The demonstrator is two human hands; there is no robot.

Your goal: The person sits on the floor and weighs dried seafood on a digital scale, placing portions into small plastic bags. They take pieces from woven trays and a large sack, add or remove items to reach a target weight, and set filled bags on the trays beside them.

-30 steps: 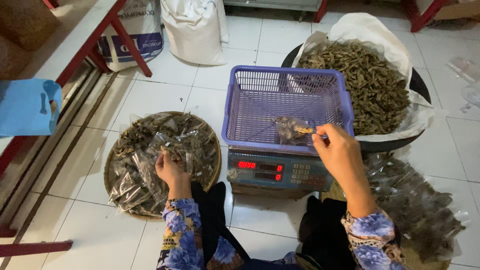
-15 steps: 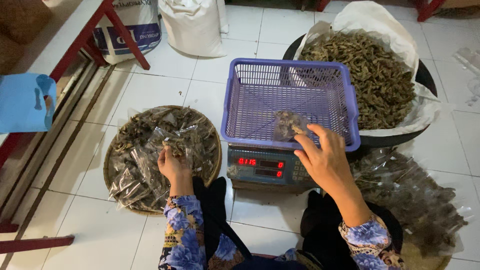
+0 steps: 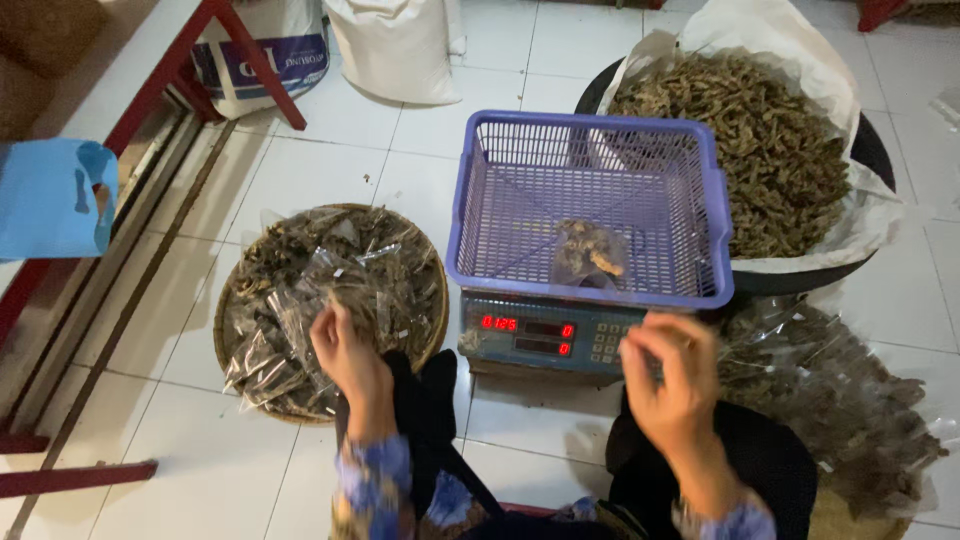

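- Head view: our left hand (image 3: 345, 365) rests with fingers curled on packets in the round basket (image 3: 432, 320), grip unclear.
- One clear packet (image 3: 590, 252) lies in the purple basket (image 3: 590, 295) on the scale (image 3: 530, 335); weighing seems underway.
- Our right hand (image 3: 672, 375) hovers near, loosely curled, empty; next likely lifting that packet.

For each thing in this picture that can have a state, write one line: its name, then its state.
Scale: switched on, red digits lit.
Purple basket: on the scale, holding one small bag.
Round tray: heaped with filled bags.
Black tub: full of dried pieces.
Left hand: touching the tray's bags.
Right hand: empty.
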